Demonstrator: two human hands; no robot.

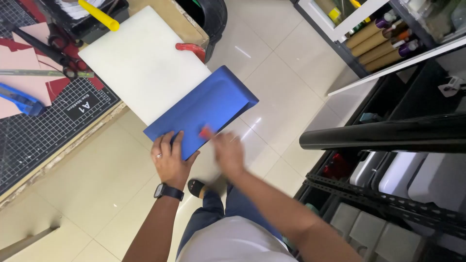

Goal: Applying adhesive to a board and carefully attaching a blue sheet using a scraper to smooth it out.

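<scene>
A blue moulded panel [206,111] juts off the edge of a white board [141,60] on the workbench. My left hand [170,160], with a ring and a black wristwatch, presses flat on the panel's near corner. My right hand [228,153] is blurred just beside the panel's near edge, with a small red thing [206,132] at its fingertips against the blue surface. What the red thing is cannot be made out.
A black gridded cutting mat [34,131] with scissors [58,53], a metal ruler [43,73], a blue cutter [19,99] and pink card lies at left. A yellow tube [99,15] and a red handle [191,48] sit behind the board. Shelving with rolls [378,41] and a black roll [383,136] stands right.
</scene>
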